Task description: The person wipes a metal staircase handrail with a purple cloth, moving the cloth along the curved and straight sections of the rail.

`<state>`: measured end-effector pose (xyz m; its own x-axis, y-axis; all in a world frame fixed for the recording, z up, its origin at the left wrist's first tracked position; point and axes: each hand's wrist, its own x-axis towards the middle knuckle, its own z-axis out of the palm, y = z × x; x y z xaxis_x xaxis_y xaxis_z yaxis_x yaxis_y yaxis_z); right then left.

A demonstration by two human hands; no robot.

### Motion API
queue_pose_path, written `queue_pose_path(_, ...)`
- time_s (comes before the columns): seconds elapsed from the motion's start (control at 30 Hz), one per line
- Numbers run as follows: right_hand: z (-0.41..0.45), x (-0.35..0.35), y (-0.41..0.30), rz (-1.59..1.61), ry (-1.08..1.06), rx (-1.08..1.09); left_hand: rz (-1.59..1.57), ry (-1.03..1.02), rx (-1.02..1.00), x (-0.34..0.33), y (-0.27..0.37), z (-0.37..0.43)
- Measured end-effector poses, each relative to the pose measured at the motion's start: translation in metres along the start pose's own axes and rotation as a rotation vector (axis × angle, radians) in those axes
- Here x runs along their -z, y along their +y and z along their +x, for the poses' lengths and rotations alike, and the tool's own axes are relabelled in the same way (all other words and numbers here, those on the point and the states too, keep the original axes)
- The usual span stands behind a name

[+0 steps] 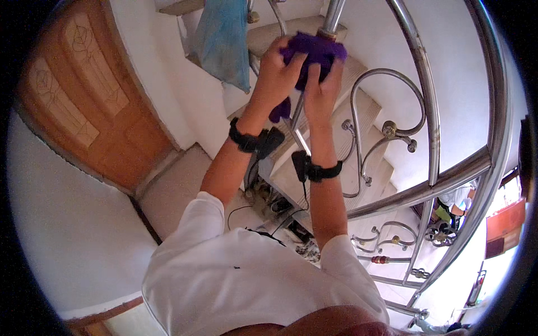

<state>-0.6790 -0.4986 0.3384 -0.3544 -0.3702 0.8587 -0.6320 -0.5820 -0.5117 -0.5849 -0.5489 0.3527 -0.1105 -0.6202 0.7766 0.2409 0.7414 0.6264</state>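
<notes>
A purple cloth point(315, 52) is bunched around a metal baluster point(334, 17) of the stair railing, just below a brass-coloured collar. My left hand point(279, 71) presses the cloth from the left side, and a loose end of it hangs down beside that wrist. On the right, my right hand point(323, 84) grips the lower part of the cloth with its fingers pointing up. Each wrist wears a black strap with a small black device. The fingertips are partly hidden in the cloth.
Curved metal scrollwork point(357, 122) and a thick handrail point(500, 138) stand to the right. A blue plastic bag point(222, 46) hangs near the upper left steps. Stair treads point(357, 109) lie behind the railing. A wooden door point(84, 92) is at left; another person point(456, 201) is lower right.
</notes>
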Motion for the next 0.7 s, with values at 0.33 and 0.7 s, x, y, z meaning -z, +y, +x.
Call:
queue_pose_path(0.33, 0.031, 0.005, -0.004, -0.159, 0.087, -0.053, -0.218, -0.062, 0.324, -0.004, -0.017, 0.022)
queue_pose_path(0.7, -0.045, -0.013, 0.010, -0.102, 0.277, -0.104, -0.349, -0.086, 0.449, 0.000, -0.067, -0.022)
